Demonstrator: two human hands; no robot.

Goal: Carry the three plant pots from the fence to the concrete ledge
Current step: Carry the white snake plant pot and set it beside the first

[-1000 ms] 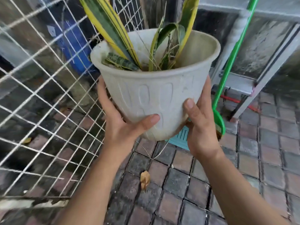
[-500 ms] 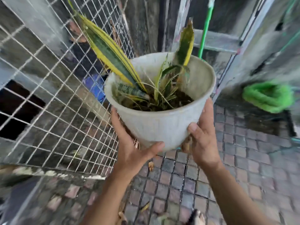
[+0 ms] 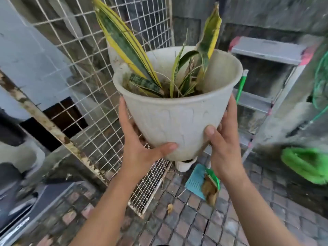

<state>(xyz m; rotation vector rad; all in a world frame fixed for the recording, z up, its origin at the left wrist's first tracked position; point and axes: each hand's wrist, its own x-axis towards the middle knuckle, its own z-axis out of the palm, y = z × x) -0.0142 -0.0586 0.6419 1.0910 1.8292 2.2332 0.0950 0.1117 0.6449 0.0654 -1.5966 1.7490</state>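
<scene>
I hold a white plastic plant pot (image 3: 181,119) in the air in front of me, roughly upright and tipped slightly towards me. Yellow-edged green snake plant leaves (image 3: 124,45) stick up out of it. My left hand (image 3: 142,148) cups its lower left side with the thumb across the front. My right hand (image 3: 221,144) grips its lower right side. Behind the pot, against the white wire mesh fence (image 3: 74,71), part of a second white pot (image 3: 115,57) shows. The concrete ledge is not clearly in view.
An aluminium stepladder (image 3: 262,71) stands at the back right, with a green broom handle (image 3: 241,84) in front of it. A teal dustpan (image 3: 197,181) lies on the brick paving (image 3: 195,219). A green coiled hose (image 3: 305,164) lies at right. A dark vehicle part (image 3: 21,206) sits bottom left.
The view has swung and pulled back from the fence; the pot stays in both hands, held a little higher in view, and the stepladder, dustpan and hose now show at the right.
</scene>
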